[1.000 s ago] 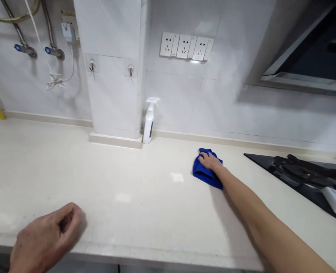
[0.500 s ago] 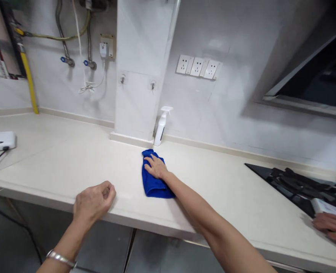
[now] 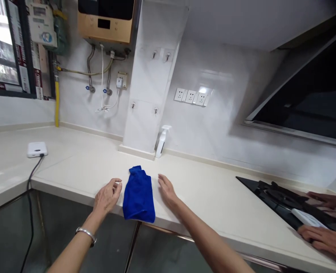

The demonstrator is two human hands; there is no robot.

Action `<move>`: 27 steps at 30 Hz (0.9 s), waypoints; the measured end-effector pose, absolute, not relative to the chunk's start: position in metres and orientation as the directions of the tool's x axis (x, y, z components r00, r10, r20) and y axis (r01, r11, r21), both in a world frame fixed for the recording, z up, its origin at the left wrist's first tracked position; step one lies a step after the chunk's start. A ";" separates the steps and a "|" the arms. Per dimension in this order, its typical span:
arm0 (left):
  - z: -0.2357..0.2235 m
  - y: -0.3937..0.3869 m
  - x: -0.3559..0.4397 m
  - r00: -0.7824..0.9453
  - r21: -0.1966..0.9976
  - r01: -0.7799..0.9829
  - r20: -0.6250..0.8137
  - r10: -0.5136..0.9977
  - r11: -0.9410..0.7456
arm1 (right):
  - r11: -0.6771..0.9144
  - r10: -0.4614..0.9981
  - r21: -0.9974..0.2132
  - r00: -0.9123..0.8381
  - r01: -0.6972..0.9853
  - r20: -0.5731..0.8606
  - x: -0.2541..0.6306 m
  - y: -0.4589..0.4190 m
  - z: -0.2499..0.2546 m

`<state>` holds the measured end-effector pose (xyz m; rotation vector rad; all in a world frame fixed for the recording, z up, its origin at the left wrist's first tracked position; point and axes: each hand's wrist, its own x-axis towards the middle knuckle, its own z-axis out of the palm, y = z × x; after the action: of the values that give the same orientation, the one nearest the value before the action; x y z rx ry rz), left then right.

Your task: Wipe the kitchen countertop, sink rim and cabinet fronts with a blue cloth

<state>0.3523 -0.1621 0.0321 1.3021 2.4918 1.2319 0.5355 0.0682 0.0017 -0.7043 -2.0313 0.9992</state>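
Note:
A blue cloth lies on the pale countertop, its lower end reaching the front edge. My left hand is just left of the cloth, fingers loosely bent and apart, holding nothing. On the other side, my right hand is off the cloth, with its fingers stretched out and nothing in them. Behind the cloth, a white spray bottle stands upright against the wall pillar.
At the right, another person's hands are by the black gas stove, one at a white object. On the left sits a white box with a black cable. A range hood overhangs the stove.
My right hand has come off the cloth and now sits to its right. The cloth has shifted toward the front edge. My left hand has loosened from a curled fist.

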 end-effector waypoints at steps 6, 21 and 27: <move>0.026 -0.130 0.399 -0.357 0.432 0.883 0.364 0.860 0.183 | 0.790 0.544 -0.580 -0.663 0.198 0.514 0.620 0.096 -0.024; 0.036 -0.004 0.347 -0.152 0.170 0.974 0.002 0.988 0.150 | 0.886 0.464 -0.311 -0.692 0.345 0.554 0.625 0.090 -0.032; 0.036 0.001 0.290 -0.127 0.162 0.979 0.028 0.992 0.121 | 0.874 0.486 -0.329 -0.679 0.358 0.551 0.630 0.088 -0.036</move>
<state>0.2903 0.0014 0.0359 2.0159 2.2849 0.2149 0.6304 0.0884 -0.0359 -0.6063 -2.3857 0.2550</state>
